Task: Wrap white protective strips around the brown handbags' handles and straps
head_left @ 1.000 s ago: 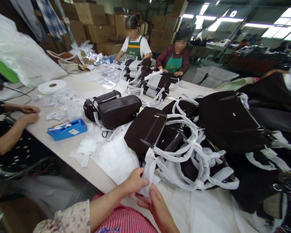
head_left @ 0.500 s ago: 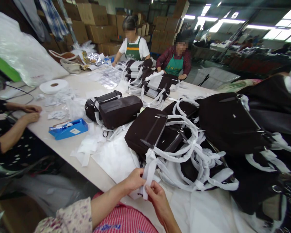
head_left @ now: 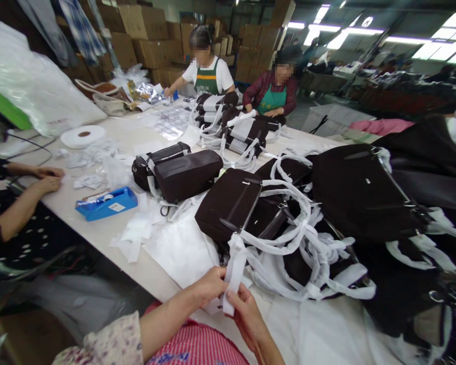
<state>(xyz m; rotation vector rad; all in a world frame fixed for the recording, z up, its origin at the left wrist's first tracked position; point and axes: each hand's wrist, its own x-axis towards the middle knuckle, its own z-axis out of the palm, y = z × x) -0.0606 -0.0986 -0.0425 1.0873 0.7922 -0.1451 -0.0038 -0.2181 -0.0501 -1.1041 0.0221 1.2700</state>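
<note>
Between my two hands a white wrapping strip (head_left: 234, 271) runs down from the strap end of a dark brown handbag (head_left: 231, 203). My left hand (head_left: 213, 284) is closed on the strip's left side, its fingertips partly behind the material. My right hand (head_left: 247, 306) pinches the lower end between thumb and fingers. The handbag lies on its side just beyond my hands, its handles (head_left: 289, 248) wrapped in white material and looped to the right. White sheets (head_left: 186, 248) lie under the bag and beside my hands.
A blue tape dispenser (head_left: 112, 203) and a white roll (head_left: 83, 136) stand on the table (head_left: 79, 223) to the left. More dark bags (head_left: 365, 192) are heaped at the right. A co-worker's hands (head_left: 47, 178) rest at the left edge; two people (head_left: 209, 76) work across the table.
My hands stay at the strip with only slight finger movement. Across the table, one co-worker's arm has reached further to the left, and the other's hand has shifted left.
</note>
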